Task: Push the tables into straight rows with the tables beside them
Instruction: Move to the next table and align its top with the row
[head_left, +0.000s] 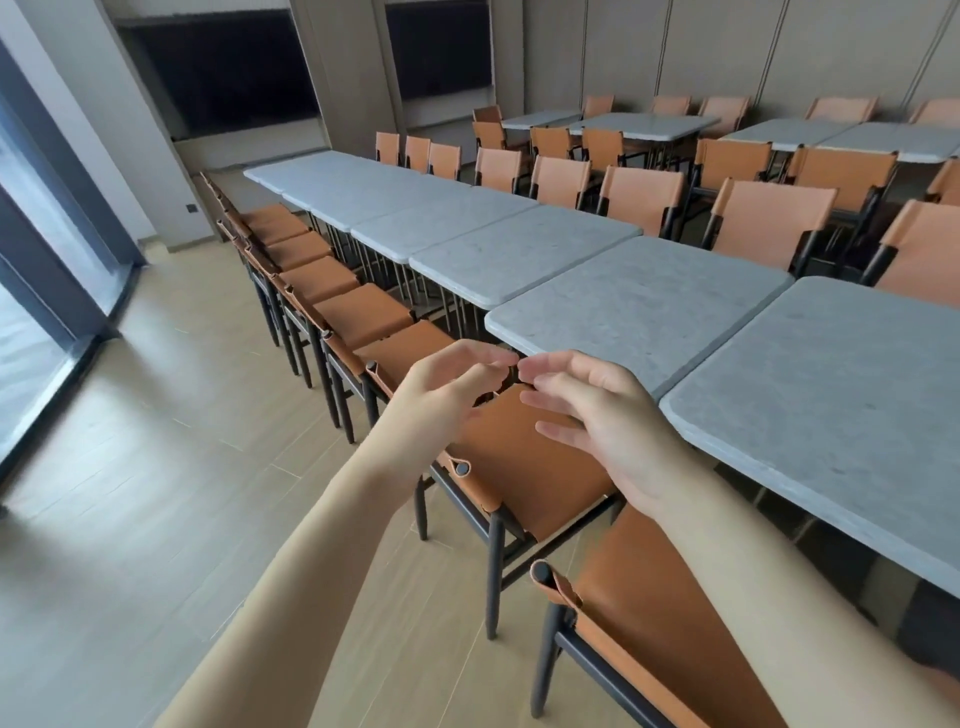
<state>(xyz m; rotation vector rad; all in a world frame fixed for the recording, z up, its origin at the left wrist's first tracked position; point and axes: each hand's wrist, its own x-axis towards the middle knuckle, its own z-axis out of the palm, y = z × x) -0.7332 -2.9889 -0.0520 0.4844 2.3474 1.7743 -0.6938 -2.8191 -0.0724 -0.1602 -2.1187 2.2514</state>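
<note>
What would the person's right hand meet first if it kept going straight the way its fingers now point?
Probably the near edge of the second grey table: the right hand hovers over a chair seat, fingers aimed there. Depth is unclear.

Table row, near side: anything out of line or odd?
Yes. The near edges step in a sawtooth: the second-nearest table sits proud of the nearest table, its corner by the hands. Left hand and right hand hover, touching nothing.
</note>
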